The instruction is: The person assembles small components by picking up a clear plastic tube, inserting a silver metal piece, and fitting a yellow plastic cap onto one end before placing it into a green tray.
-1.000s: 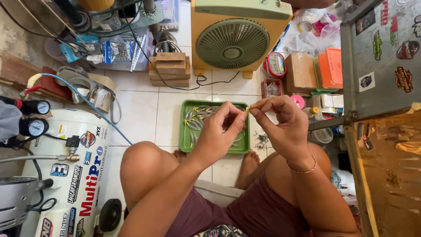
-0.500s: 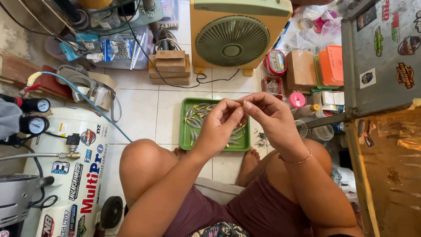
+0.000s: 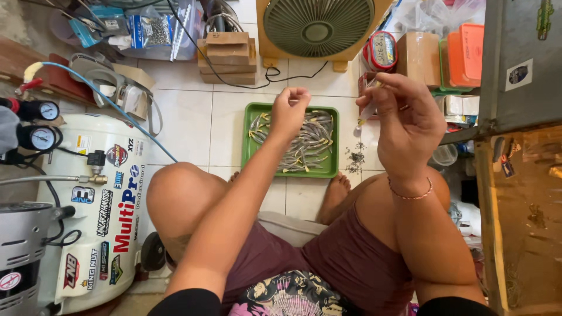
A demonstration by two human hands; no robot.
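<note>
Your left hand point(image 3: 291, 111) hangs over the green tray point(image 3: 250, 153), fingers curled and fingertips pinched together; whether anything sits between them is too small to tell. Your right hand point(image 3: 407, 120) is raised at about two o'clock from the tray, thumb and forefinger pinching a small slim lure point(image 3: 370, 102) that points down toward the floor.

The tray holds a thick pile of silver-and-yellow lures point(image 3: 304, 143), so by the look of it most of the batch is unhandled; how many are done cannot be told. A scatter of small dark hooks point(image 3: 354, 159) lies on the tile at three o'clock of the tray, just below your right hand. The pinched lure is well apart from your left hand.
</note>
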